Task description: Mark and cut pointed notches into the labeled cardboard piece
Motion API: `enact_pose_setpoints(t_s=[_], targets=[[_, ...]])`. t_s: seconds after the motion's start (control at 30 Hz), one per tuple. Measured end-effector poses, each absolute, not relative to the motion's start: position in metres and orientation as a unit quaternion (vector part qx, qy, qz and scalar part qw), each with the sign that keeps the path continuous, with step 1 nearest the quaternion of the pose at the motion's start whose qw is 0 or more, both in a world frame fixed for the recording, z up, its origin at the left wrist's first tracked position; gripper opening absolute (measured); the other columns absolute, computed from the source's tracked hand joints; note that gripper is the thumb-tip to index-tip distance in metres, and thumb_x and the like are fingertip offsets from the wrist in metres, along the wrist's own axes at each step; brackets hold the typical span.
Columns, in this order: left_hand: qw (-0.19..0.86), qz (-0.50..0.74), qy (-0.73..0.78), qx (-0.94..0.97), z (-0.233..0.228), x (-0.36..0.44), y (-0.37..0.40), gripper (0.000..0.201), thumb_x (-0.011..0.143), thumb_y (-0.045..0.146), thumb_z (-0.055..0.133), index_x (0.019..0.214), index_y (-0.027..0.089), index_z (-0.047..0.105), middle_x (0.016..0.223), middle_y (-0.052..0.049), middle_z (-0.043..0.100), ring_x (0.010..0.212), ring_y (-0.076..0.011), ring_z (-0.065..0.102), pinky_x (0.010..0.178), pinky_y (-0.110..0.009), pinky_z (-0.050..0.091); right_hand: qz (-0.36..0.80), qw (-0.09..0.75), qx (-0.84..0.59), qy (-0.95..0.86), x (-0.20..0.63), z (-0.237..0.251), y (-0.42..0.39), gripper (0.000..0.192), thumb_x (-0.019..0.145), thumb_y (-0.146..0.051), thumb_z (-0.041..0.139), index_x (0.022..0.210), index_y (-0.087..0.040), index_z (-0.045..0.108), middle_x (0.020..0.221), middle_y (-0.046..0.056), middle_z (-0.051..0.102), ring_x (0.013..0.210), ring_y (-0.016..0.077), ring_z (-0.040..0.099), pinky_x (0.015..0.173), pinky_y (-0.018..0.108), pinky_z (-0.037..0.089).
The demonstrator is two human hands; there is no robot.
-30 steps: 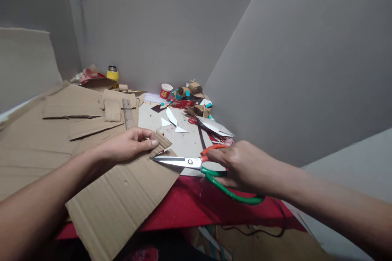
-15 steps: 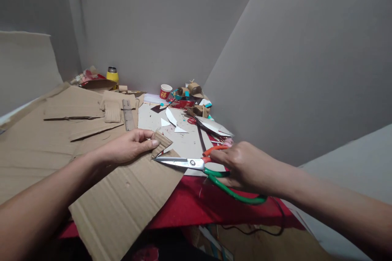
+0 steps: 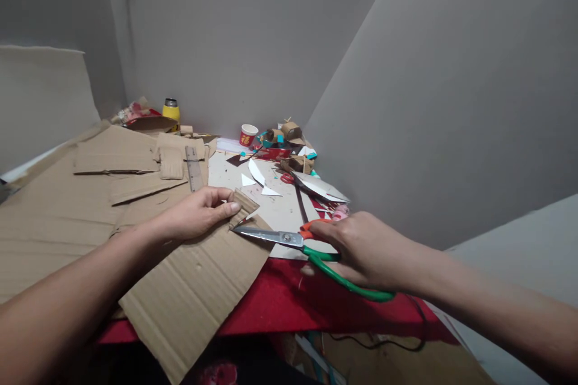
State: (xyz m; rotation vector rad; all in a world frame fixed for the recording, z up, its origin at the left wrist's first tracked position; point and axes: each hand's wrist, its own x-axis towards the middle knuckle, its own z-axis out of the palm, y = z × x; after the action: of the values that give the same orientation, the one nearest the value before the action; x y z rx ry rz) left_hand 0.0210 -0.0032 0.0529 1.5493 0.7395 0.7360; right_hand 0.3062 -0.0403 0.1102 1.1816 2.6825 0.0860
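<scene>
Evidently you had a cut in hand at the far end of the cardboard sheet (image 3: pixel 194 289), which slanted toward you with its near corner out past the front edge of the table. A narrow cardboard strip (image 3: pixel 246 203) stood off that far end across a wedge-shaped gap. The scissors (image 3: pixel 273 236) had their tips at the gap's inner end; the blades looked close together, though a slight parting could not be ruled out, nor could you be sure how much card joined strip to sheet.

Your left hand (image 3: pixel 210 212) pinched the strip between thumb and fingers. Your right hand (image 3: pixel 363 246) was wrapped around the orange and green handles, well apart from the left.

Judgement: the next move called for a firm left pinch, tips seated in the gap, and left fingers kept off the blade line.

Beyond the work lay white paper scraps (image 3: pixel 256 172) on a pale board (image 3: pixel 289 216), with a ruler (image 3: pixel 193 168) to the left. Farther back stood a paper cup (image 3: pixel 248 135) and a yellow bottle (image 3: pixel 171 112); red cloth (image 3: pixel 257 304) covered the table's front
</scene>
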Motion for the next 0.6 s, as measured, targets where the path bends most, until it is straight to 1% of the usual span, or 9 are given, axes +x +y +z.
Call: enact_pose_setpoints(t_s=[0.07,0.13,0.2,0.27,0.43,0.6], targets=[[0.594,0.321,0.318,0.665,0.0517,0.0211,-0.0029,0.022,0.089,0.036,0.062,0.095,0.017,0.071,0.094,-0.004,0.076,0.082,-0.0173,0.065,0.077,-0.031,0.05,0.028,0.113,0.412,0.904,0.3062,0.1081,-0.0403,0.038,0.091,-0.051,0.048,0.085,-0.017,0.064,0.065,0.009,0.069,0.054,0.0222,0.063,0.052,0.03,0.032],[0.597,0.322,0.316,0.663,0.0512,0.0212,-0.003,0.021,0.09,0.036,0.062,0.094,0.017,0.071,0.091,-0.004,0.075,0.08,-0.0169,0.065,0.076,-0.031,0.05,0.033,0.125,0.42,0.898,0.3069,0.1055,-0.04,0.031,0.09,-0.045,0.052,0.087,-0.016,0.064,0.066,0.009,0.069,0.055,0.0221,0.063,0.053,0.03,0.033],[0.602,0.324,0.311,0.66,0.0511,0.0214,-0.0033,0.021,0.09,0.035,0.061,0.092,0.017,0.071,0.09,-0.004,0.075,0.079,-0.0161,0.065,0.075,-0.03,0.049,0.039,0.131,0.418,0.898,0.3085,0.1029,-0.0397,0.023,0.09,-0.037,0.054,0.086,-0.016,0.063,0.067,0.009,0.07,0.056,0.0213,0.063,0.053,0.03,0.033],[0.607,0.325,0.303,0.658,0.0504,0.0215,-0.0032,0.021,0.091,0.035,0.06,0.092,0.017,0.071,0.09,-0.004,0.075,0.079,-0.0157,0.064,0.074,-0.029,0.049,0.04,0.129,0.41,0.902,0.3101,0.1009,-0.0397,0.019,0.089,-0.033,0.055,0.084,-0.015,0.061,0.068,0.009,0.069,0.056,0.0203,0.062,0.053,0.029,0.033],[0.612,0.333,0.296,0.653,0.0464,0.0207,-0.0011,0.021,0.09,0.036,0.061,0.089,0.017,0.07,0.085,-0.003,0.073,0.077,-0.0157,0.063,0.074,-0.029,0.048,0.048,0.119,0.41,0.903,0.3098,0.1009,-0.0409,0.015,0.086,-0.029,0.058,0.086,-0.015,0.063,0.069,0.009,0.07,0.055,0.0199,0.062,0.053,0.029,0.032],[0.609,0.341,0.295,0.652,0.0466,0.0208,-0.0014,0.022,0.092,0.035,0.059,0.092,0.017,0.071,0.086,-0.002,0.072,0.077,-0.0153,0.062,0.073,-0.028,0.047,0.06,0.107,0.416,0.901,0.3069,0.1037,-0.0411,0.019,0.087,-0.032,0.056,0.085,-0.015,0.064,0.068,0.009,0.07,0.055,0.0202,0.063,0.052,0.029,0.032]])
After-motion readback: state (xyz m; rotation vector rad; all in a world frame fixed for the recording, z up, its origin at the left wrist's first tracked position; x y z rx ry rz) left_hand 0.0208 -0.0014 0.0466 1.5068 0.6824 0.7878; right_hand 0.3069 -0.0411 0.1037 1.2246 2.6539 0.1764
